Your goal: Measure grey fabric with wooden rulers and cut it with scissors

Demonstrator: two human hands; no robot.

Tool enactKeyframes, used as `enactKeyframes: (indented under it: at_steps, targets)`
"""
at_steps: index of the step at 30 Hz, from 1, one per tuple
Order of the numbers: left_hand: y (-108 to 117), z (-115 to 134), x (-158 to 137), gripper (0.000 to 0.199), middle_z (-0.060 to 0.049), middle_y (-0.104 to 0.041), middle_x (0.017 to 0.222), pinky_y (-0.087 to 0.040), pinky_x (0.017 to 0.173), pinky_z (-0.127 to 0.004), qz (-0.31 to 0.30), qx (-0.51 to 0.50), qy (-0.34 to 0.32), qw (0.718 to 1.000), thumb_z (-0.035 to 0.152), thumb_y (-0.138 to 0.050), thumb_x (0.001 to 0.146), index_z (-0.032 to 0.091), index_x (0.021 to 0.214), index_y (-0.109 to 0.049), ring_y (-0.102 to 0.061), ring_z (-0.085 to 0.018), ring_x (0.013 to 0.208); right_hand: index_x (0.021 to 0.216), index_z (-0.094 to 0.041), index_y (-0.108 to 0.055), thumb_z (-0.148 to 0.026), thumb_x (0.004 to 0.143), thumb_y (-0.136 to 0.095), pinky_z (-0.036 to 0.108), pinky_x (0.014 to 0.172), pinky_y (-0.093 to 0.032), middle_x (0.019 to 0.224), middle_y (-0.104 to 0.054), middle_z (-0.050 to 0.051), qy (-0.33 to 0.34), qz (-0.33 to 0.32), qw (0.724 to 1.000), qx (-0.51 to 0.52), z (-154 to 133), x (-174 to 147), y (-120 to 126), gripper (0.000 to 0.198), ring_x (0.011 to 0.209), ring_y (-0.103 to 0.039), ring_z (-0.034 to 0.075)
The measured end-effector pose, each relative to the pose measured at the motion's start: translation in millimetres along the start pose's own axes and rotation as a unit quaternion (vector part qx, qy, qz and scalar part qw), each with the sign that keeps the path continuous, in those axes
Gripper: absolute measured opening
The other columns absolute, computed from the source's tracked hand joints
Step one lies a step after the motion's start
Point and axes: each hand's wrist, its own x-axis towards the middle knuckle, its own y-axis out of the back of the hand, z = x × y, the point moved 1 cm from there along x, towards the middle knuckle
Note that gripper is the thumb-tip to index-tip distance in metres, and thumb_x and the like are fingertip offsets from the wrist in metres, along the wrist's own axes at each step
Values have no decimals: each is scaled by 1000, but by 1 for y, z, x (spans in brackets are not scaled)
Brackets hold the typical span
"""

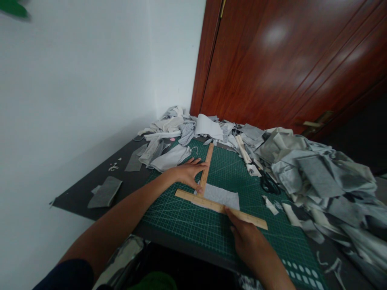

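Two wooden rulers lie on the green cutting mat point(178, 219), roughly at right angles. A small pale grey piece of cloth point(223, 195) is flat on the mat, partly covered by both. My left hand point(190, 174) has its fingers spread, with the thumb and fingertips resting on the upright wooden ruler point(209, 154). The crosswise wooden ruler point(249, 218) runs over the cloth's near edge. My right hand point(246, 235) presses a fingertip onto this ruler near its middle, thumb apart below it; its other fingers are partly hidden.
Heaps of grey and white fabric scraps point(320, 173) line the right and back of the dark table point(81, 197). Black-handled scissors point(269, 183) lie beside the right heap. A folded grey cloth point(105, 192) sits at the left. A wall and a wooden door point(272, 68) stand behind.
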Motion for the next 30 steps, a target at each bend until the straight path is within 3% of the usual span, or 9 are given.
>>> enactKeyframes:
  at_steps: [13, 20, 24, 27, 30]
  targets:
    - [0, -1, 1, 118, -9, -13, 170, 0, 125, -51, -6, 12, 8, 1000, 81, -66, 69, 22, 161, -22, 1, -37, 156, 154, -14, -43, -2, 92, -42, 39, 115, -43, 146, -57, 16, -29, -43, 999, -17, -3, 2, 5, 63, 136, -55, 24]
    - [-2, -3, 2, 119, -8, -12, 171, 1, 125, -52, -3, 9, 5, 1000, 81, -66, 69, 23, 162, -19, 3, -38, 156, 161, -18, -28, -11, 94, -47, 41, 106, -50, 139, -65, 16, -46, 3, 999, 12, 2, -4, -6, 70, 125, -65, 28]
    - [-1, -2, 1, 119, -9, -13, 170, -1, 125, -54, 0, 7, 3, 1000, 79, -67, 69, 23, 162, -19, 2, -39, 156, 158, -14, -33, -21, 94, -52, 46, 97, -55, 135, -66, 22, -54, 6, 998, 39, -29, -6, -10, 68, 113, -71, 35]
    - [0, 0, 1, 118, -8, -13, 170, -1, 125, -53, 2, 3, 4, 1000, 78, -69, 68, 24, 161, -19, 1, -39, 156, 149, -24, -48, -21, 91, -57, 38, 95, -56, 131, -68, 13, 38, -31, 987, 153, -67, -11, -22, 59, 110, -71, 28]
    - [2, 2, -1, 117, -6, -13, 171, -2, 125, -52, 4, 1, 6, 1000, 76, -70, 67, 27, 161, -21, 0, -38, 156, 132, -27, -61, -17, 85, -63, 32, 94, -57, 123, -71, 8, 114, -59, 952, 279, -98, -23, -50, 48, 106, -71, 23]
